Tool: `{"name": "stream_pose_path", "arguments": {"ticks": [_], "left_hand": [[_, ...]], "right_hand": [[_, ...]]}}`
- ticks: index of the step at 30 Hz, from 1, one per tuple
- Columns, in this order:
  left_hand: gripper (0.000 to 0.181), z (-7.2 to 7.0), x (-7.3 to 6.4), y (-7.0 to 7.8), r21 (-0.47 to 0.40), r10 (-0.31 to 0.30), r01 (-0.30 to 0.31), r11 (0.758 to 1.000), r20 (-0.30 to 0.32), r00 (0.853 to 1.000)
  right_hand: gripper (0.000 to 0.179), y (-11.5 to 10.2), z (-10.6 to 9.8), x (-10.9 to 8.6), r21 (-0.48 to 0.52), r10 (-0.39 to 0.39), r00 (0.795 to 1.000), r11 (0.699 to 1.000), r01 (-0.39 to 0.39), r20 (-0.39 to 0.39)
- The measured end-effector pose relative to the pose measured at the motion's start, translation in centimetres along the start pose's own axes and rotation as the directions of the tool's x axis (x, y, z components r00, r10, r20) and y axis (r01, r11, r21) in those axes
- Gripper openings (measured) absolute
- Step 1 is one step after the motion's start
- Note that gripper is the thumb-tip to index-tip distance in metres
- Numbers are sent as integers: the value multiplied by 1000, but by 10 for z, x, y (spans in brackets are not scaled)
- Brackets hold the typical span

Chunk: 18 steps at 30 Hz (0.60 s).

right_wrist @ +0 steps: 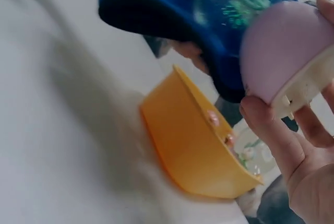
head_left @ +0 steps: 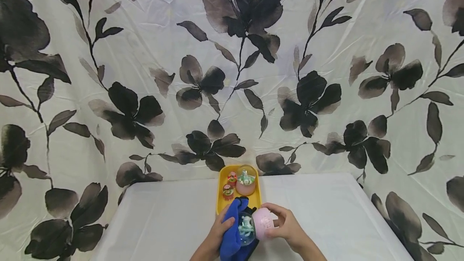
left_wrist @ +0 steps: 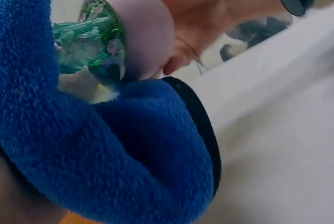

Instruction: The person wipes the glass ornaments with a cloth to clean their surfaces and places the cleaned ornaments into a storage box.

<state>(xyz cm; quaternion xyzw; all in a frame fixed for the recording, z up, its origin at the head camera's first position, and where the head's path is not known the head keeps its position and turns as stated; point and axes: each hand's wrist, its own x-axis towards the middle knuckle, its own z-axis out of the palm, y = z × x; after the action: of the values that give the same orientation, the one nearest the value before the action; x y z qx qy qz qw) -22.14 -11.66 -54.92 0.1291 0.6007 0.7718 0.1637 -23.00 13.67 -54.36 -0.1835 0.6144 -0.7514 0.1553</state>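
Observation:
A snow globe with a pink base and a clear dome is held on its side above the white table. My right hand grips the pink base, fingers and thumb around its rim. A fluffy blue cloth with a black edge is in my left hand, which holds it against the dome. In the left wrist view, the cloth wraps below and beside the dome, where green and white figures show inside. The right wrist view shows the pale underside of the base.
Just beyond the hands stands a yellow tray. In it are a larger snow globe with a pinkish base and two small red ones, one globe nearer. A floral curtain hangs behind the white-covered table.

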Motion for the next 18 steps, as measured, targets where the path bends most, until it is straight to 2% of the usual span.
{"name": "stream_pose_path", "arguments": {"ticks": [4,10,14,18], "left_hand": [[74,2,1,4,-86,-55,53,995,-16,998],[77,0,-2,7,-201,-121,111,973,-38,992],[75,-3,-4,5,-242,-88,82,967,-12,996],[72,-6,-7,1,-285,-34,37,958,17,999]], "right_hand": [[56,1,6,-2,39,3,998,999,0,-65],[51,-1,17,-5,137,69,994,989,-57,-83],[46,-3,21,-8,224,107,992,970,-90,-66],[41,-3,23,-11,343,105,994,935,-95,-10]]}}
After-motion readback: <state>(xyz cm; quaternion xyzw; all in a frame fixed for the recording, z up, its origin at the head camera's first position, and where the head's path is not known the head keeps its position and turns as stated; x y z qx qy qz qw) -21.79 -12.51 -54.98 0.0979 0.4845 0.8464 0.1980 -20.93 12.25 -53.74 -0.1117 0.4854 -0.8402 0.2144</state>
